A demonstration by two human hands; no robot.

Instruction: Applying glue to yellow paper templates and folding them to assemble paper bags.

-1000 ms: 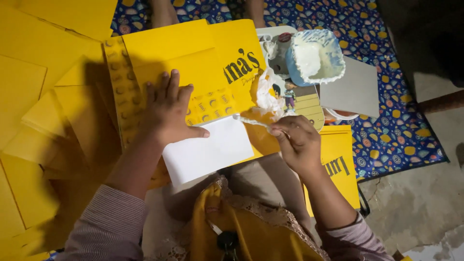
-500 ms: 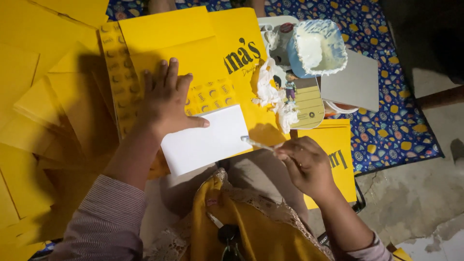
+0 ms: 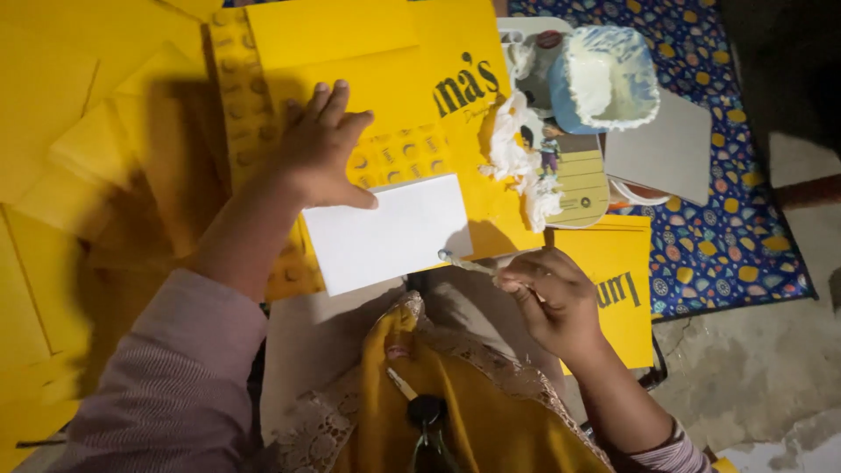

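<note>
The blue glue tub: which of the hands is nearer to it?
Right. The right hand, holding a glue-coated stick, is below the blue glue tub; the left hand presses the yellow sheet far left.

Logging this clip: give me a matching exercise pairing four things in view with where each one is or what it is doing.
Things:
1. left hand
2. right hand
3. blue tub
4. white flap

Places or states:
A. pinching a thin stick
B. top right, smeared white inside
C. pressed flat on yellow sheet
D. below the left thumb

Pairs: 1-C, 2-A, 3-B, 4-D
</note>
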